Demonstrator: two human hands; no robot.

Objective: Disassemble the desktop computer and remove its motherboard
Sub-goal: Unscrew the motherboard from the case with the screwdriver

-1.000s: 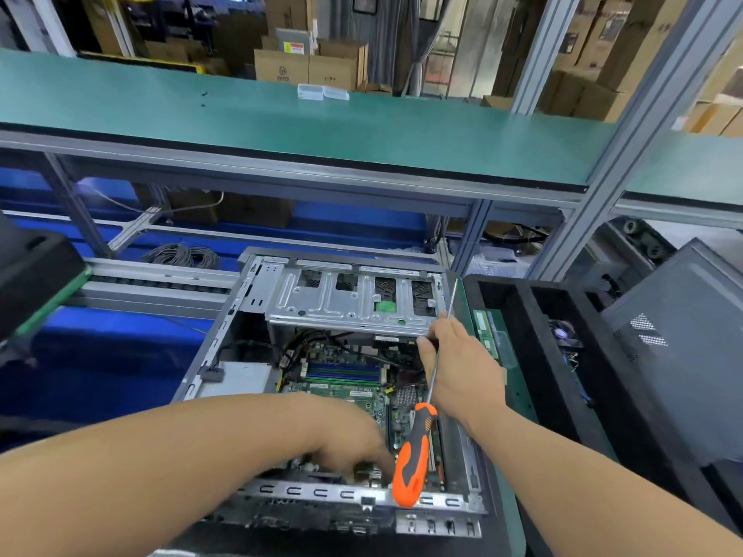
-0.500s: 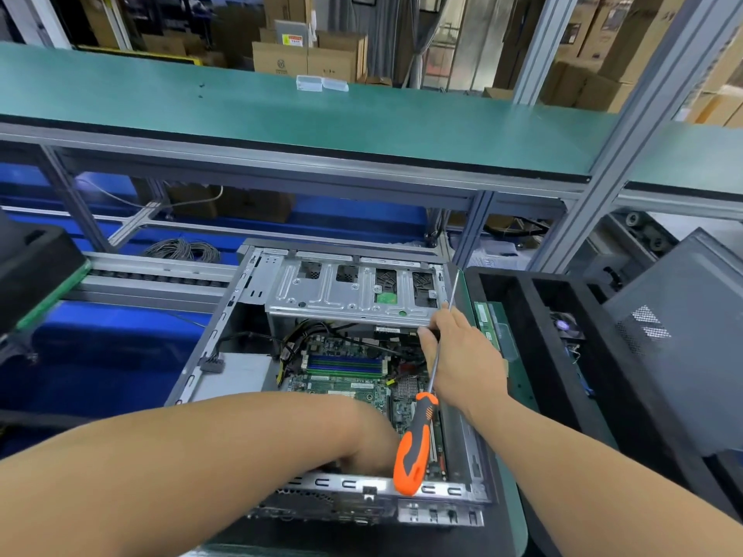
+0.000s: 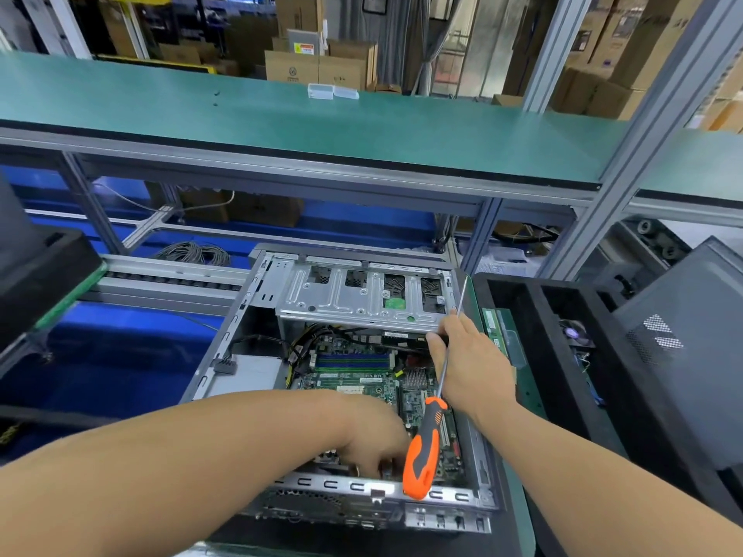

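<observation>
**Both hands inside the open case**

My left hand [image 3: 376, 444] reaches down into the open computer case [image 3: 257, 315], fingers curled at the near edge of the motherboard [image 3: 354, 381]; whether they grip anything I cannot tell. My right hand [image 3: 470, 367] is closed round the shaft of the orange-handled screwdriver [image 3: 424, 448], thumb tip touching a black part under the silver drive cage [image 3: 362, 299]. The screwdriver handle hangs beside my left fingers. A black foam tray [image 3: 522, 299] sits just right of the case.

right hand [image 3: 472, 365] holds screwdriver [image 3: 426, 444] (orange handle) over motherboard [image 3: 354, 379]; left hand [image 3: 372, 440] reaches inside case.
</observation>
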